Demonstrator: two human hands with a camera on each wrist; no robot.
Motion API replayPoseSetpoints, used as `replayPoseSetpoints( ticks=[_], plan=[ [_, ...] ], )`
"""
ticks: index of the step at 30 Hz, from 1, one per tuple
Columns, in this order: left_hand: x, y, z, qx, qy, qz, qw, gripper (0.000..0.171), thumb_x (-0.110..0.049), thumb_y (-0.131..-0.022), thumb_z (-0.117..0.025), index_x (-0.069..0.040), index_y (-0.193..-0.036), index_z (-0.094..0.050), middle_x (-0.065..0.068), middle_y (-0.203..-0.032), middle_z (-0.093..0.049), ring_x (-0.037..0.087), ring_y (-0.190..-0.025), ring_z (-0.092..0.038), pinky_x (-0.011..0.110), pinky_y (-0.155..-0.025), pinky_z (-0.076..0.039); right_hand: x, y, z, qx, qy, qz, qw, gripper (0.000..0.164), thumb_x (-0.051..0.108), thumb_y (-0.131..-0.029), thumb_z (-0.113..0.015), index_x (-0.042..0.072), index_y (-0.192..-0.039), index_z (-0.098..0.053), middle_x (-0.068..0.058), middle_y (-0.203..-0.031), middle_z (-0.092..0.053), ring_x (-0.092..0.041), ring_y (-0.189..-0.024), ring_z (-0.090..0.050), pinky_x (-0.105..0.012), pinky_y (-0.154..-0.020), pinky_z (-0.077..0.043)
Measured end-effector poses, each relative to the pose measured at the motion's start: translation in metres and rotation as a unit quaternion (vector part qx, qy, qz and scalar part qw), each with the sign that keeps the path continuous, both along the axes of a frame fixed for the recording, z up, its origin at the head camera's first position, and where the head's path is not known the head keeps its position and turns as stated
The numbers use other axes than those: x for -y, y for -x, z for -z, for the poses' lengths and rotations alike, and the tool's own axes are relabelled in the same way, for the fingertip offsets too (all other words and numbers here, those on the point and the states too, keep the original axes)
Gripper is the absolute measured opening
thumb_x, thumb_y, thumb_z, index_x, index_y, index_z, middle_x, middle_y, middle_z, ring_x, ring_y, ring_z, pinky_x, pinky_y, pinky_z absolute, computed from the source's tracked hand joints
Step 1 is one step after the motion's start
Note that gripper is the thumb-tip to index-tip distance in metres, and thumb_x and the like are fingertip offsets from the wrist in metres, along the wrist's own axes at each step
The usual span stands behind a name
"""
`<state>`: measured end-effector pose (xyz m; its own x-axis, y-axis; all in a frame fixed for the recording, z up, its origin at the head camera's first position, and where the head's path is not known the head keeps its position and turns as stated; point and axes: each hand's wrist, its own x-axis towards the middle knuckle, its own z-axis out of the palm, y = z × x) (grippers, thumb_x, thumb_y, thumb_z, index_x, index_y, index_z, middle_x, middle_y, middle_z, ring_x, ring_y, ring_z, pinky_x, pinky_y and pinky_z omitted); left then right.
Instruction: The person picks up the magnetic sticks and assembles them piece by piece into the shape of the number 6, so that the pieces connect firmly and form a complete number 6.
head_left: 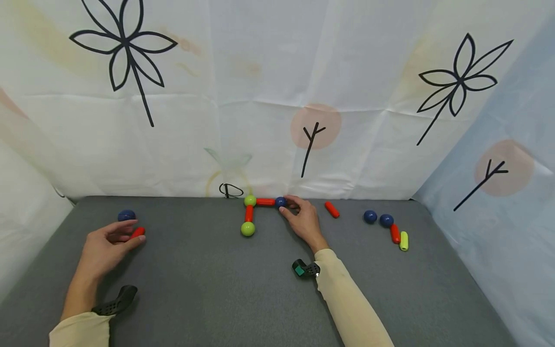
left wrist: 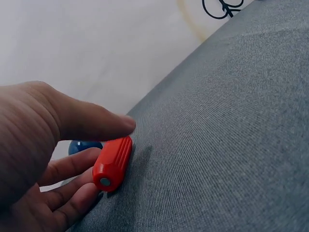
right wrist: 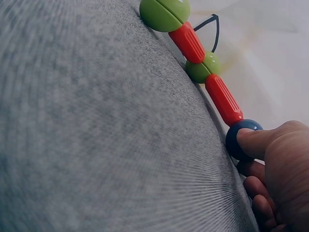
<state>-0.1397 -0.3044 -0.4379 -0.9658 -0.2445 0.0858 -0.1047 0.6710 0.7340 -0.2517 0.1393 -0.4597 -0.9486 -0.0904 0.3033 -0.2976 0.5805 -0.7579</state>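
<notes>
My left hand (head_left: 103,248) is at the left of the table, its thumb and fingers around a red rod (left wrist: 114,163) with a small grey disc in its end. Just behind that hand sits a blue ball (head_left: 126,215), partly hidden by fingers in the left wrist view. Near the back edge, my right hand (head_left: 305,221) pinches another blue ball (right wrist: 233,141) between thumb and fingers. This ball joins a red rod (head_left: 265,202), which meets a green ball (head_left: 250,200). From there a second red rod (head_left: 249,213) runs forward to a nearer green ball (head_left: 248,229).
Right of my right hand lies a loose red rod (head_left: 332,209). Farther right are two blue balls (head_left: 370,217), a red rod (head_left: 395,233) and a yellow-green rod (head_left: 404,241). A printed cloth (head_left: 260,135) hangs behind the grey table (head_left: 208,289).
</notes>
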Motion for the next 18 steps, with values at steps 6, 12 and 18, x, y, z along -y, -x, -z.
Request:
replayPoseSetpoints(
  ticks=[6, 12, 18],
  plan=[
    [0.0028, -0.0006, 0.0020, 0.001, 0.022, 0.024, 0.9995, 0.049, -0.020, -0.090, -0.080, 0.004, -0.131, -0.065, 0.030, -0.120, -0.064, -0.017, -0.077, -0.046, 0.014, -0.061, -0.046, 0.0001, 0.0000, 0.0005, 0.007, -0.002, 0.003, 1.000, 0.038, 0.017, -0.091, -0.078, 0.010, -0.128, -0.071, -0.009, -0.112, -0.072, -0.025, -0.103, -0.065, -0.042, -0.092, -0.051],
    [0.0041, -0.0008, 0.0012, 0.012, 0.039, 0.026, 0.9988, 0.041, -0.019, -0.090, -0.079, 0.002, -0.124, -0.070, 0.028, -0.113, -0.068, -0.011, -0.076, -0.048, 0.020, -0.059, -0.045, 0.0003, -0.0001, 0.0000, 0.008, 0.000, 0.003, 1.000, 0.038, 0.017, -0.091, -0.078, 0.010, -0.128, -0.071, -0.009, -0.112, -0.072, -0.025, -0.103, -0.065, -0.041, -0.092, -0.051],
    [-0.0006, 0.0008, -0.0017, 0.012, 0.054, 0.029, 0.9981, 0.036, -0.015, -0.090, -0.078, 0.002, -0.121, -0.072, 0.026, -0.109, -0.070, -0.001, -0.078, -0.054, 0.022, -0.058, -0.045, 0.0000, 0.0003, 0.0002, 0.010, -0.001, 0.004, 1.000, 0.038, 0.018, -0.091, -0.078, 0.010, -0.128, -0.071, -0.009, -0.113, -0.072, -0.026, -0.104, -0.065, -0.042, -0.093, -0.051]
  ],
)
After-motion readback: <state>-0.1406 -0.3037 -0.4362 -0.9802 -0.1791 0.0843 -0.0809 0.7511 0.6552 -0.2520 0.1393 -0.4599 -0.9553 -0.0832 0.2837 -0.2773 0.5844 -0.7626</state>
